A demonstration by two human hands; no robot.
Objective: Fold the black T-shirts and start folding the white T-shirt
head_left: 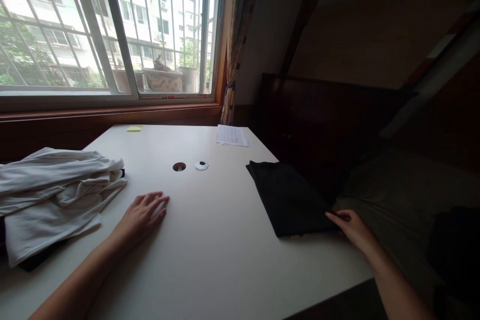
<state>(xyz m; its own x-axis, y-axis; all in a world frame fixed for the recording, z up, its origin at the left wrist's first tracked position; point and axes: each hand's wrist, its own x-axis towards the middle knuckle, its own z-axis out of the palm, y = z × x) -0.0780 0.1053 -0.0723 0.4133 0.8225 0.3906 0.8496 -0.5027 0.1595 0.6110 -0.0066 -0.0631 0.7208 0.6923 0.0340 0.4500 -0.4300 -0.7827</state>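
Black folded cloth [292,200] lies flat on the tabletop's [210,270] right side, where our right hand [350,227] has its near right corner pinched, thumb uppermost, probably to control that edge. Left hand [140,215]: loosely spread, grip empty, palm down (a brace, we judge), near the rumpled white cloth [56,190].

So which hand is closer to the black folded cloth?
Right. The right hand pinches the edge of the black folded cloth; the left hand rests apart on the table.
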